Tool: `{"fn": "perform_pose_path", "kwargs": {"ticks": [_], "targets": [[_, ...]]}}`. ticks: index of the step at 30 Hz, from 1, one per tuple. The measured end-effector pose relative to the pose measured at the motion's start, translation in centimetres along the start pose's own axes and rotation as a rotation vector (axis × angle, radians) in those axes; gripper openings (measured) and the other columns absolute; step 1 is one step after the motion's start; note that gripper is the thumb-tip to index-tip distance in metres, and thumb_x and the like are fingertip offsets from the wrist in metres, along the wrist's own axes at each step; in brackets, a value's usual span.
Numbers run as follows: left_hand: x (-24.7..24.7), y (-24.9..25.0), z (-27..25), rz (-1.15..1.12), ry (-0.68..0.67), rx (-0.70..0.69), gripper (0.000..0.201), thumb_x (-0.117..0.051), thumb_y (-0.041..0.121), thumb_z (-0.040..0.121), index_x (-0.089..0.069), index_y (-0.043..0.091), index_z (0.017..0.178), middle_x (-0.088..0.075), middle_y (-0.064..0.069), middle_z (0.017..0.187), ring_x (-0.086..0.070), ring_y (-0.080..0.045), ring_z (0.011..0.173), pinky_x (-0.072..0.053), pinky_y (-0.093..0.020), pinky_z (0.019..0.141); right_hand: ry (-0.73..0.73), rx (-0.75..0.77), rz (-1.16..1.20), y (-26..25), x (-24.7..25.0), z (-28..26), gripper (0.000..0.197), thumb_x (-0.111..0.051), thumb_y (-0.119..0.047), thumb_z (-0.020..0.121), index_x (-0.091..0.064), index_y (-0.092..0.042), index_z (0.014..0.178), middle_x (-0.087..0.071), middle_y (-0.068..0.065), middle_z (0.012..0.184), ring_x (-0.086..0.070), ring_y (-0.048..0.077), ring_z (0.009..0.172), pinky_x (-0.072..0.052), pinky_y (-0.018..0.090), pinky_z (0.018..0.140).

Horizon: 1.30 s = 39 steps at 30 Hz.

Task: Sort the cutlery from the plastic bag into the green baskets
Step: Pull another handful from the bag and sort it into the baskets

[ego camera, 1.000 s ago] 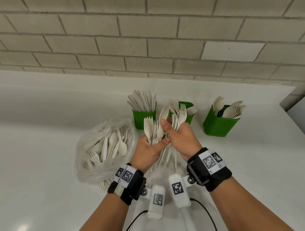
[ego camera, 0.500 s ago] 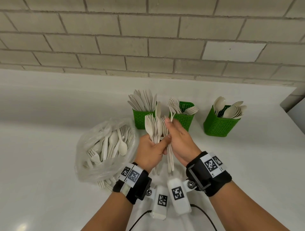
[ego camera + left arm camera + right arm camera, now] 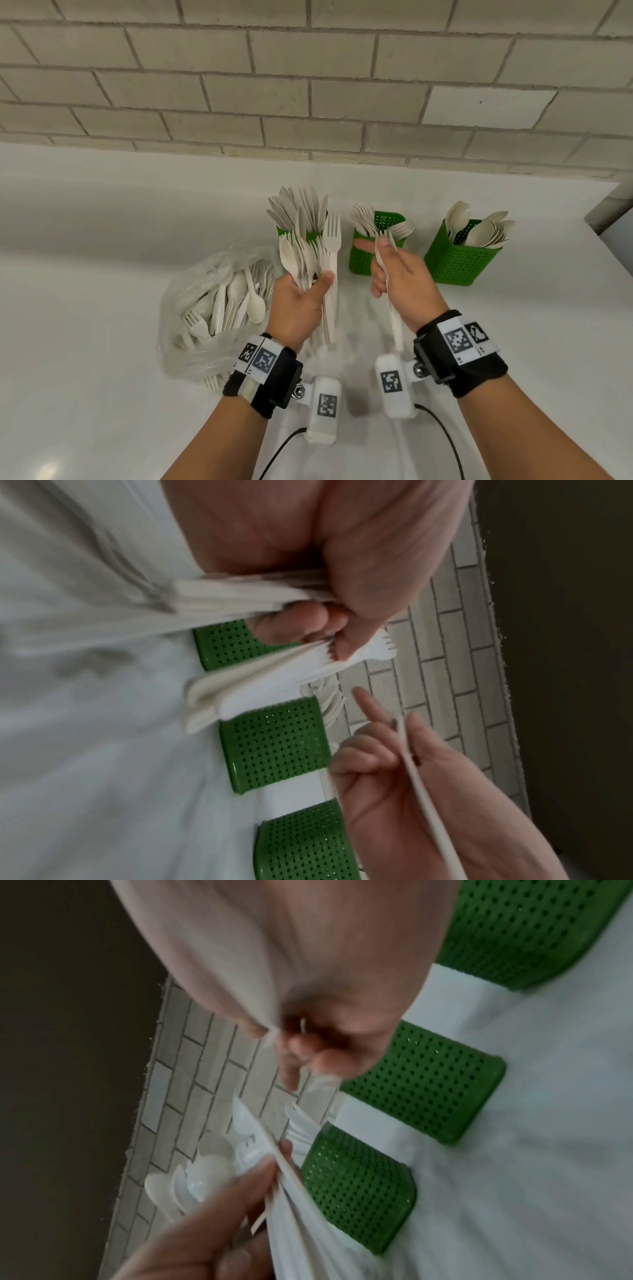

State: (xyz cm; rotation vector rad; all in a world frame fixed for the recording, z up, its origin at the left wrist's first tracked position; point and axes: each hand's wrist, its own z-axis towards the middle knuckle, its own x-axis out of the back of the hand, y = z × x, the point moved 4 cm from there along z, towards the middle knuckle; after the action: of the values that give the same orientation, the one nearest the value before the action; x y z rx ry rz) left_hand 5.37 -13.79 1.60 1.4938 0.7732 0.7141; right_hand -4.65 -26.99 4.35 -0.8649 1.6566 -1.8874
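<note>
My left hand [image 3: 308, 284] grips an upright bundle of pale forks and spoons [image 3: 310, 253], heads up, in front of the left green basket [image 3: 281, 233] of knives. My right hand [image 3: 383, 263] pinches one thin piece of cutlery [image 3: 395, 322] seen edge-on, index finger stretched out, just before the middle green basket [image 3: 359, 263] of forks. The right green basket [image 3: 459, 263] holds spoons. In the left wrist view the bundle [image 3: 240, 596] crosses my palm. In the right wrist view my right hand [image 3: 308, 1047] is blurred, and the piece's head is hidden.
A clear plastic bag [image 3: 212, 308] with several more forks and spoons lies on the white counter [image 3: 102, 342] left of my left hand. A brick wall [image 3: 308, 85] stands close behind the baskets. The counter's edge and a corner show at the far right.
The hands were together on the bundle; now my right hand has drawn one piece out and moved right toward the middle basket. My left hand keeps the bundle.
</note>
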Motion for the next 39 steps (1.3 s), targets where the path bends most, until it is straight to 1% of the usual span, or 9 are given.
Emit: {"fn": "perform_pose_path", "kwargs": {"ticks": [3, 7, 11, 13, 17, 21, 24, 31, 39], "targets": [[-0.7, 0.6, -0.1, 0.002, -0.070, -0.024, 0.015, -0.064, 0.012, 0.093, -0.060, 0.002, 0.082, -0.034, -0.005, 0.042, -0.031, -0.008, 0.036, -0.033, -0.028, 0.042, 0.013, 0.145, -0.141, -0.7, -0.3, 0.0, 0.066, -0.036, -0.062, 0.095, -0.058, -0.003, 0.073, -0.041, 0.003, 0.053, -0.042, 0.018, 0.050, -0.041, 0.038, 0.054], [-2.4, 1.5, -0.8, 0.005, -0.154, -0.091, 0.017, -0.061, 0.007, 0.094, -0.062, -0.007, 0.084, -0.049, -0.009, 0.054, -0.038, -0.023, 0.047, -0.035, -0.022, 0.039, 0.081, 0.290, -0.336, -0.9, -1.4, -0.2, 0.046, -0.035, -0.049, 0.097, -0.035, -0.020, 0.061, -0.032, -0.009, 0.052, -0.037, 0.005, 0.047, -0.030, 0.016, 0.050], [-2.5, 0.8, -0.9, -0.009, -0.228, -0.038, 0.028, -0.063, 0.010, 0.094, -0.057, 0.017, 0.067, -0.043, 0.010, 0.041, -0.036, -0.003, 0.035, -0.029, -0.016, 0.041, 0.103, 0.211, -0.333, -0.3, -1.2, 0.3, 0.051, -0.034, -0.053, 0.091, -0.040, -0.013, 0.060, -0.036, -0.005, 0.053, -0.037, 0.006, 0.048, -0.030, 0.019, 0.051], [-2.4, 0.4, -0.8, -0.055, -0.234, 0.002, 0.025, -0.067, 0.016, 0.092, -0.061, 0.007, 0.070, -0.036, -0.008, 0.047, -0.029, -0.015, 0.038, -0.026, -0.023, 0.041, 0.140, 0.178, -0.277, 0.0, -0.7, 0.7, 0.051, -0.038, -0.054, 0.089, -0.035, -0.014, 0.057, -0.033, -0.003, 0.051, -0.035, 0.006, 0.045, -0.029, 0.016, 0.048], [-2.4, 0.1, -0.8, -0.097, -0.187, 0.036, 0.031, -0.066, 0.020, 0.092, -0.065, -0.011, 0.093, -0.037, -0.006, 0.045, -0.029, -0.017, 0.038, -0.029, -0.022, 0.039, 0.212, 0.110, -0.150, 0.6, 0.2, 1.1, 0.075, -0.043, -0.067, 0.085, -0.047, 0.004, 0.060, -0.053, 0.023, 0.052, -0.053, 0.033, 0.048, -0.046, 0.034, 0.050], [-2.0, 0.3, -0.3, -0.121, -0.154, 0.026, 0.026, -0.065, 0.017, 0.093, -0.064, -0.009, 0.089, -0.038, 0.000, 0.043, -0.029, -0.015, 0.037, -0.029, -0.021, 0.038, 0.054, 0.139, -0.244, -0.1, -0.7, 0.3, 0.057, -0.037, -0.057, 0.088, -0.038, -0.012, 0.052, -0.033, -0.001, 0.045, -0.032, 0.008, 0.039, -0.030, 0.022, 0.043], [-2.0, 0.6, -0.3, -0.128, -0.187, 0.022, 0.023, -0.064, 0.015, 0.094, -0.061, 0.009, 0.072, -0.035, -0.006, 0.047, -0.029, -0.016, 0.039, -0.028, -0.022, 0.039, -0.076, 0.208, -0.374, 0.0, -2.0, -0.7, 0.052, -0.033, -0.053, 0.091, -0.040, -0.018, 0.054, -0.035, -0.010, 0.047, -0.037, 0.006, 0.043, -0.030, 0.017, 0.046], [-1.1, 0.2, -0.4, -0.173, -0.365, 0.002, 0.017, -0.060, 0.009, 0.095, -0.061, -0.008, 0.093, -0.044, -0.008, 0.055, -0.037, -0.016, 0.045, -0.029, -0.020, 0.036, -0.076, 0.154, -0.384, 1.1, -2.1, -0.8, 0.059, -0.027, -0.063, 0.088, -0.049, -0.008, 0.082, -0.049, -0.001, 0.067, -0.046, 0.011, 0.061, -0.039, 0.024, 0.059], [-1.5, 0.0, -0.9, -0.190, -0.406, -0.024, 0.011, -0.059, 0.014, 0.093, -0.067, 0.007, 0.089, -0.050, -0.008, 0.058, -0.039, -0.013, 0.042, -0.029, -0.019, 0.035, -0.210, 0.125, -0.272, 0.4, -3.1, -1.1, 0.051, -0.031, -0.057, 0.090, -0.047, -0.010, 0.102, -0.057, -0.006, 0.058, -0.056, 0.005, 0.053, -0.044, 0.025, 0.058]]}}
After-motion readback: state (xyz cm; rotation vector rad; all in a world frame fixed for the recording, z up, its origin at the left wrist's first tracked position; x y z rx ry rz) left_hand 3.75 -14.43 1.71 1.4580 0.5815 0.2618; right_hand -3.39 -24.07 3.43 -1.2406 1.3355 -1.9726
